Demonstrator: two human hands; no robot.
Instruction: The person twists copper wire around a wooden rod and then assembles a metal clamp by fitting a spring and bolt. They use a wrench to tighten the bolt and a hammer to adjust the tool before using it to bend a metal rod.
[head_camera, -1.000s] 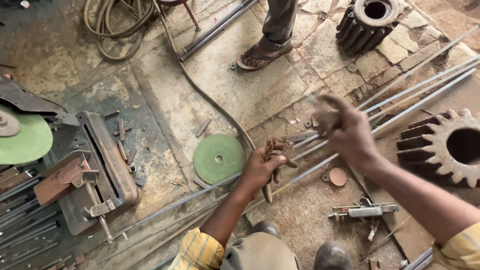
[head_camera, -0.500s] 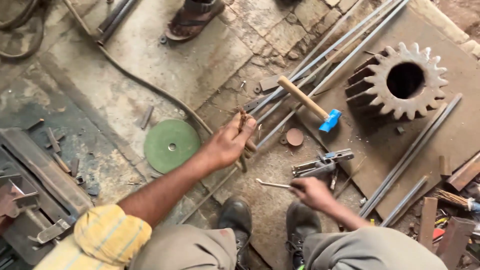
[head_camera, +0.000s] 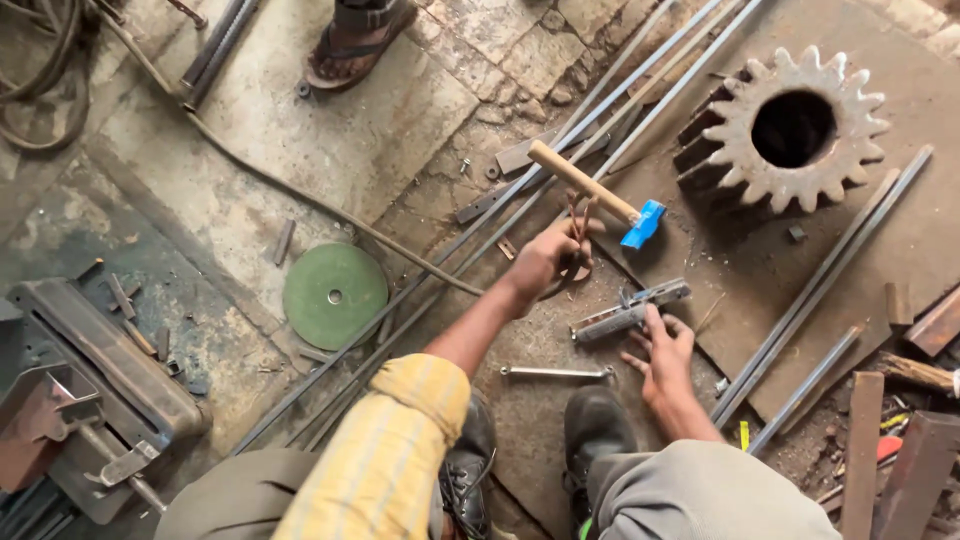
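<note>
Seen from above, a person crouches on a dusty workshop floor (head_camera: 330, 150), both arms reaching forward past black shoes (head_camera: 600, 430). The left hand (head_camera: 545, 258) has its grip pressed together around a rusty bent metal piece (head_camera: 580, 222), whose thin legs stick up out of the fist. Just beyond that grip lies a hammer (head_camera: 590, 190) with a wooden handle and a blue head, resting across several long steel rods (head_camera: 480, 235) that run diagonally over the floor.

The right hand (head_camera: 662, 355) has its grip spread, fingers splayed and fingertips resting on a grey adjustable metal tool (head_camera: 630, 310) that lies flat on the floor just ahead of it. Near the wrist side of that grip, between the two hands, a slim wrench (head_camera: 557, 373) lies on the ground.

Well beyond the right grip stands a large worn gear wheel (head_camera: 790, 130) with a dark centre hole, on a rusty steel plate (head_camera: 900, 260). To the left of the left grip, well apart, lies a green grinding disc (head_camera: 334, 295), and farther left a heavy metal vise (head_camera: 90, 390). At the top edge, another person's sandalled foot (head_camera: 355, 45) stands on the floor.
</note>
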